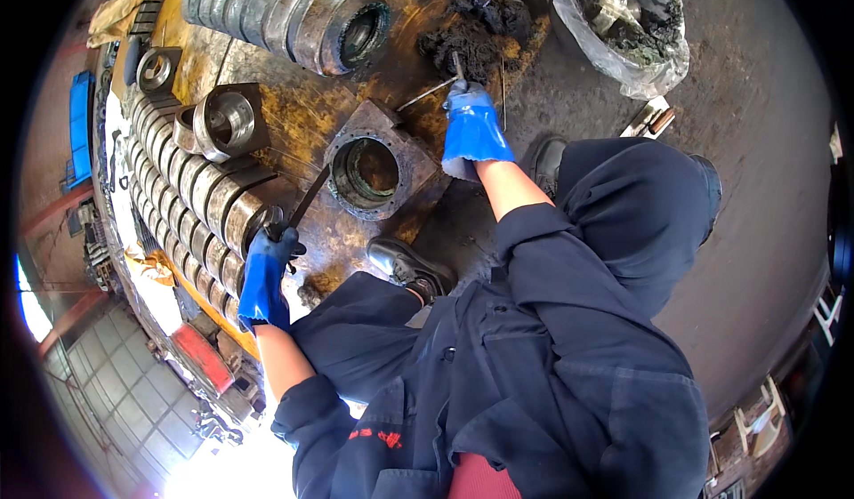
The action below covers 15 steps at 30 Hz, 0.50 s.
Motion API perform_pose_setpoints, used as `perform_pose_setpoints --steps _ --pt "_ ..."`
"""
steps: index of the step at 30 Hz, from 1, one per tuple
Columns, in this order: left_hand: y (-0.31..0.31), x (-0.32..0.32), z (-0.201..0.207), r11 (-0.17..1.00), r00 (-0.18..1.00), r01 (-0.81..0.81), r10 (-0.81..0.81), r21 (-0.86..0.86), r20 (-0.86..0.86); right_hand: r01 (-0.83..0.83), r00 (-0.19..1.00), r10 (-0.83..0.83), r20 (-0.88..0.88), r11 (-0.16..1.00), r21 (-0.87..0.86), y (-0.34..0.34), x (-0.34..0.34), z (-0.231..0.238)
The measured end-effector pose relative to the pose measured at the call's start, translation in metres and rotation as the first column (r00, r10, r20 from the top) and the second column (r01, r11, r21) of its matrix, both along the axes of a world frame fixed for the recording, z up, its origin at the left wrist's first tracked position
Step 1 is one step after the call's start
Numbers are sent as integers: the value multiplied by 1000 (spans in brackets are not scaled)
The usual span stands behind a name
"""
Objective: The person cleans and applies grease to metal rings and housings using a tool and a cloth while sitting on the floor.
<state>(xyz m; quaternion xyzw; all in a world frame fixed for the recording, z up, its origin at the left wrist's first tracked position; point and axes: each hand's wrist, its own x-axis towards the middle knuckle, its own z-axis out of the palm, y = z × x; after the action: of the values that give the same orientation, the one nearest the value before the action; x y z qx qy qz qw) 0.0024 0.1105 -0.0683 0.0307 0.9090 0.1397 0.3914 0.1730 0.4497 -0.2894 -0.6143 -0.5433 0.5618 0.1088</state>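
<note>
Both of my hands wear blue rubber gloves. My left hand [269, 272] is closed round one end of a dark flat bar [310, 198], beside the nearest ribbed metal cylinders. The bar's far end reaches the rim of a flanged metal housing [411, 154], whose round bore faces up toward me. My right hand [476, 130] is closed on a thin metal rod [425, 95], just beyond the housing. The rod slants down-left from the fingers, and a short metal end sticks up above them. Right past that hand lies a heap of black, greasy muck [485, 23].
A large ribbed cylinder [285, 19] lies at the far left. Rows of ribbed cylinders [191, 188] and bored metal blocks [227, 124] line the left side. A clear plastic bag [658, 76] holding black muck stands far right. My shoes [409, 263] flank the housing.
</note>
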Motion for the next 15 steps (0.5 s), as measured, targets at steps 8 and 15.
perform_pose_setpoints --steps 8,15 --pt "-6 -4 -9 991 994 -109 107 74 28 4 996 -14 -89 994 -111 -8 -2 -12" --pt "-10 -6 -5 984 988 -149 144 101 49 -83 992 74 -107 993 -82 -9 3 -49"
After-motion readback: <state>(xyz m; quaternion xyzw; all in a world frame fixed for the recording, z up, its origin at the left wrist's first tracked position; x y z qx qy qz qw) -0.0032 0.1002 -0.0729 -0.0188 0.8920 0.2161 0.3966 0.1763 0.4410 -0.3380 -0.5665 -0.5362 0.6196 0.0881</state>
